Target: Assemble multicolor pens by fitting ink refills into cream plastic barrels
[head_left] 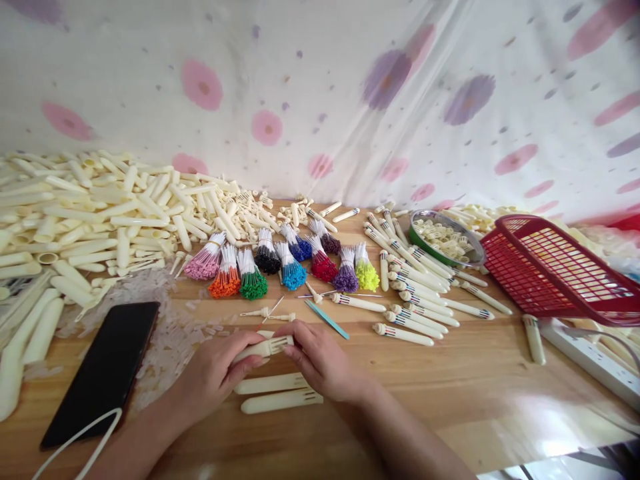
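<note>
Over the middle of the table, my left hand (219, 363) is closed round the body of a cream pen barrel (261, 349). The fingers of my right hand (320, 357) pinch the slotted end of that same barrel. Two more cream barrels (280, 401) lie side by side just below my hands, partly under the right one. Beyond my fingers are small cream pen parts (257, 312) and a light blue strip (327, 319). Bundles of coloured pen refills (294, 267) stand in a cluster farther back, in pink, orange, green, black, blue, red, purple and yellow.
Cream barrels (80, 207) are heaped at the left, near a black phone (103, 370) with a white cable and scattered clear bits (170, 353). Pens with coloured sliders (417, 303) lie right, beside a bowl of parts (445, 237), a red basket (555, 267) and a power strip (595, 360).
</note>
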A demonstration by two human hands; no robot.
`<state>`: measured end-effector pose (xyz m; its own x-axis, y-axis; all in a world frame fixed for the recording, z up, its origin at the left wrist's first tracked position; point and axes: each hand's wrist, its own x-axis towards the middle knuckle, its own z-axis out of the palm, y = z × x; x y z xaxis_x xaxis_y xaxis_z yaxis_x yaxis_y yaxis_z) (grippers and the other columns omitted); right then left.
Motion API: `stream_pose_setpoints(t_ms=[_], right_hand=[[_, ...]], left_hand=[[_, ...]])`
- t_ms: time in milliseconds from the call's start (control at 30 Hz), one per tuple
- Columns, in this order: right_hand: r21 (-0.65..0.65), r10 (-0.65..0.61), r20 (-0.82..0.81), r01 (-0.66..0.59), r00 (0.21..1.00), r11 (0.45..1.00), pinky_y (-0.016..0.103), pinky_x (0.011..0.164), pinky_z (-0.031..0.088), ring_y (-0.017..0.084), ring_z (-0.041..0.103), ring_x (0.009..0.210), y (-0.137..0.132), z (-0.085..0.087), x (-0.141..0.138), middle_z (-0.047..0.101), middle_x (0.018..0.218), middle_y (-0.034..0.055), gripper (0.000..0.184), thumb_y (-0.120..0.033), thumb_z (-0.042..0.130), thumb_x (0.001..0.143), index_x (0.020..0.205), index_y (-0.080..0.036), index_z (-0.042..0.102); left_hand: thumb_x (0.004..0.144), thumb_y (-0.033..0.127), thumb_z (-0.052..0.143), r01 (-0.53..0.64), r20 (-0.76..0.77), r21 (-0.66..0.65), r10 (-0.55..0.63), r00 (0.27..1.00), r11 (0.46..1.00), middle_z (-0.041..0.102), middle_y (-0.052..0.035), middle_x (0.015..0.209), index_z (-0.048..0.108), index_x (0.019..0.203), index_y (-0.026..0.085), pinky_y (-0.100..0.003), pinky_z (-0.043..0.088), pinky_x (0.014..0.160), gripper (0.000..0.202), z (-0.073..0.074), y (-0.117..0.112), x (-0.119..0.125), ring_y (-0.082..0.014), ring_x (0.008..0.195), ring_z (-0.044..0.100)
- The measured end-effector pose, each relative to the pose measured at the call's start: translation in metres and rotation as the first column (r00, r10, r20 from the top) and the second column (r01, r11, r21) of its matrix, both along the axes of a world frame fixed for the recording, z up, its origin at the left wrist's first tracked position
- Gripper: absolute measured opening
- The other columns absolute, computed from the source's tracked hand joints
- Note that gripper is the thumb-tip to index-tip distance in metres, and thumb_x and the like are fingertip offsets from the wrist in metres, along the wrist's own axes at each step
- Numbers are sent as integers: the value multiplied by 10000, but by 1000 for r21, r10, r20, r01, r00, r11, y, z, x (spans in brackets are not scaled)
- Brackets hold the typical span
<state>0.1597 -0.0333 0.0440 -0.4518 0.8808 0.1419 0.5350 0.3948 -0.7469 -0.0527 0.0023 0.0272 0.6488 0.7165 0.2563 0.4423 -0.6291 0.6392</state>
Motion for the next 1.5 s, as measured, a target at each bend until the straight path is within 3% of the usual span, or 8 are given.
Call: stream_pose_setpoints(t_ms=[400,500,633,800,1100,1233,1433,1500], right_hand=[[-167,-260,95,273,961,947,223,499,284,107,431,474,7,-16,-9,498,502,-3,528,-463,244,929,542,-188,476],[-170,-201,44,206,979,964,216,510,301,115,442,520,5,-13,-3,496,568,-17,406,-456,303,918,770,-181,563],[-165,-124,-56,113,991,980,213,586,363,127,509,649,3,-9,0,541,728,-16,248,-335,446,884,1093,-203,453],[-138,-172,22,173,985,975,210,543,321,118,459,587,6,-13,-4,494,642,-30,150,-340,469,868,871,-190,479],[-193,-238,75,249,968,949,216,470,196,76,286,481,8,-14,-4,312,497,-62,421,-468,416,864,558,-183,370],[-214,-256,-56,238,965,947,213,485,228,80,310,513,9,-14,-2,338,538,-59,351,-437,451,856,618,-180,423],[-351,-221,-437,61,872,934,212,530,348,101,419,588,12,-26,2,455,689,-23,301,-435,471,862,1043,-197,498],[-371,-205,-479,15,853,929,215,530,364,98,426,584,11,-27,2,457,710,-20,281,-425,489,858,1026,-200,498]], left_hand=[[868,285,480,-17,-2,277,18,1000,961,713,-34,827,550,964,201,-231,510,620,146,-8,-3,9,-158,725,685],[861,310,480,-56,-14,202,61,998,978,714,-28,806,548,950,205,-236,507,590,153,-7,-3,10,-162,689,684],[841,317,493,-106,-37,96,109,993,990,719,-22,815,550,931,209,-245,505,579,151,-5,-3,9,-170,672,683],[830,311,505,-116,-51,34,118,992,993,714,-9,798,554,924,207,-233,494,563,148,-5,-4,8,-160,645,673],[854,356,456,-111,-101,-160,96,990,981,696,-6,759,559,936,201,-245,464,576,204,-4,-7,9,-151,612,637],[851,390,440,-129,-76,-374,108,991,918,690,-24,849,558,981,211,-238,478,593,250,3,-3,9,-172,727,638],[826,421,462,-190,-68,-550,183,981,813,669,-28,904,611,955,212,-281,456,763,287,5,3,2,-197,847,594],[805,474,479,-177,-40,-661,201,979,729,653,-21,872,623,945,208,-277,453,750,333,5,1,1,-185,813,576]])
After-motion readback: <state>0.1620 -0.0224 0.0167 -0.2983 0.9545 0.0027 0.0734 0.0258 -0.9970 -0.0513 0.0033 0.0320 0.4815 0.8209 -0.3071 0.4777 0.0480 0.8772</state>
